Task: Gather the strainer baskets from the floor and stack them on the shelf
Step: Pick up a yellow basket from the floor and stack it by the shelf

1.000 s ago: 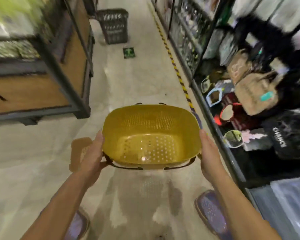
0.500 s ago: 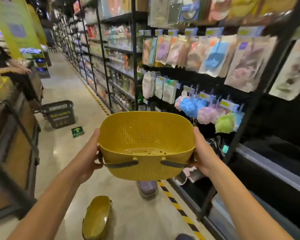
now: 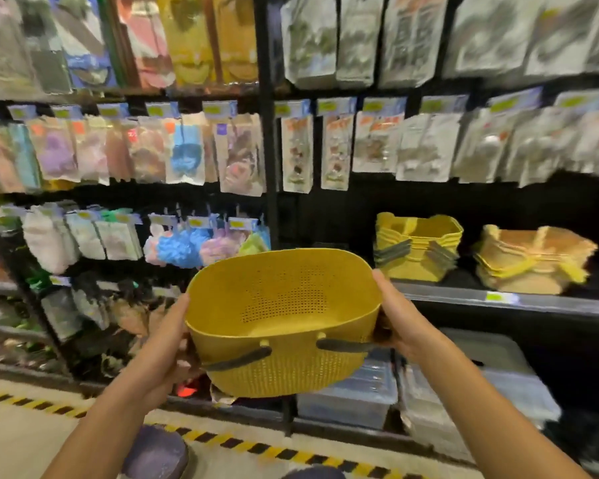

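Two hands carry the basket (image 3: 281, 305) in the head view, the only one given. The left hand (image 3: 166, 344) grips its left end and the right hand (image 3: 400, 316) its right end, each with the thumb up by the rim and the fingers curled under the wall. The basket is in the air at about chest height, clear of the floor (image 3: 21, 440) and in front of the racks. It is tipped so that its open mouth faces up and toward the camera. Its long axis runs left to right between the hands, and the two dark handles lie on the near wall.

The stack (image 3: 417, 247) of matching yellow baskets sits on the shelf (image 3: 464, 299), up and to the right of the held basket and farther back. It is nearer the right hand than the left. A tan stack (image 3: 529, 261) stands just beside it, farther right. Clear bins (image 3: 360, 392) sit on the level below.

The coming move looks like a carry to the right and forward, then a lowering into the yellow stack. That stack seems turned a little from the held basket's axis, though blur leaves this unsure. A small twist is probably needed for the basket to nest.
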The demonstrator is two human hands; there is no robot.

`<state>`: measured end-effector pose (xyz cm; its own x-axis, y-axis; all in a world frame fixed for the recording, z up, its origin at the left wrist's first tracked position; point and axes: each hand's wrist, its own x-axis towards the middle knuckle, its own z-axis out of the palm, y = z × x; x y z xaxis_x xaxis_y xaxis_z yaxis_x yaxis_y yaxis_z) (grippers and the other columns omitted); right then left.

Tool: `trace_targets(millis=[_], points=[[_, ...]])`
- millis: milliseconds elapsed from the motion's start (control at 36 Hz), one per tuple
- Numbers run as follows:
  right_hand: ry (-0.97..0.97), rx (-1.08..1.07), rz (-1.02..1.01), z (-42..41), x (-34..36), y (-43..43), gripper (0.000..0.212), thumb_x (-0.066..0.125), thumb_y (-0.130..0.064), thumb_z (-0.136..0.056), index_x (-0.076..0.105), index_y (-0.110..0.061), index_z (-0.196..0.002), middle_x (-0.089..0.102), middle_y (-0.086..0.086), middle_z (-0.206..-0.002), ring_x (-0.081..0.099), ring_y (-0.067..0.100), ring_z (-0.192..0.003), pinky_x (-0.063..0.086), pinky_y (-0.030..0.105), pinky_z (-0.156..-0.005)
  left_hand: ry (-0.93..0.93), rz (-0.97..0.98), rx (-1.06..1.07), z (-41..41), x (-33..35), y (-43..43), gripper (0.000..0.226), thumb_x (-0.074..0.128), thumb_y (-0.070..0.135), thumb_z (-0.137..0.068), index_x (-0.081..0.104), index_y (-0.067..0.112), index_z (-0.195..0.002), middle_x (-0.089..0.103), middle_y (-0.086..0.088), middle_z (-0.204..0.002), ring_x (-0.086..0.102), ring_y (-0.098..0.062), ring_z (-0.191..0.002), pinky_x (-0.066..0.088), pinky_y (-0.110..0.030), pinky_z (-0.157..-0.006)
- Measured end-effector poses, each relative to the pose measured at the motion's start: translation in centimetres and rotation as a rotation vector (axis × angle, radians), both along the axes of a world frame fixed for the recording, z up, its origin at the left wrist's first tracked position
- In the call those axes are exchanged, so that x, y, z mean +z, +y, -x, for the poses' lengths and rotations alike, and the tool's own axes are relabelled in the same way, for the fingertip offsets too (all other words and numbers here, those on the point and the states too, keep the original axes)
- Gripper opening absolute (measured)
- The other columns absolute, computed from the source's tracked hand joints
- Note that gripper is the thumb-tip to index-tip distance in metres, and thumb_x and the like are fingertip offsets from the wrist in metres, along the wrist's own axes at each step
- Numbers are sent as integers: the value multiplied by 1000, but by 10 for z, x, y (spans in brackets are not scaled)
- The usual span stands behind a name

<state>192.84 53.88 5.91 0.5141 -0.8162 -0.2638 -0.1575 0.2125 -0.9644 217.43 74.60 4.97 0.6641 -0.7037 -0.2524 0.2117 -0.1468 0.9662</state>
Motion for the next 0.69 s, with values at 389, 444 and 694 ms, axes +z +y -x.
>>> trace_targets(millis=[389, 444, 694], points=[[56, -569, -30, 231, 5, 37, 29, 37, -68, -100, 55, -45, -100, 60, -6, -112, 56, 20, -105, 46, 54, -105, 42, 24, -576, 162, -7, -135, 47, 46, 68, -86, 66, 37, -115, 75, -4, -105, 75, -25, -90, 59, -44, -72], [27, -656, -55, 264, 3, 42, 32, 34, -64, -103, 56, -40, -100, 61, -3, -106, 58, 20, -100, 49, 47, -97, 36, 12, -667, 192, -7, -152, 49, 48, 70, -86, 67, 40, -118, 75, -6, -108, 76, -25, -88, 60, -41, -69], [58, -956, -74, 397, -12, 63, 49, 36, -75, -96, 59, -43, -125, 60, 0, -126, 55, 28, -117, 47, 57, -104, 9, -22, -941, 333, -8, -209, 43, 47, 73, -87, 62, 44, -114, 66, -11, -121, 62, -38, -114, 52, -58, -97]])
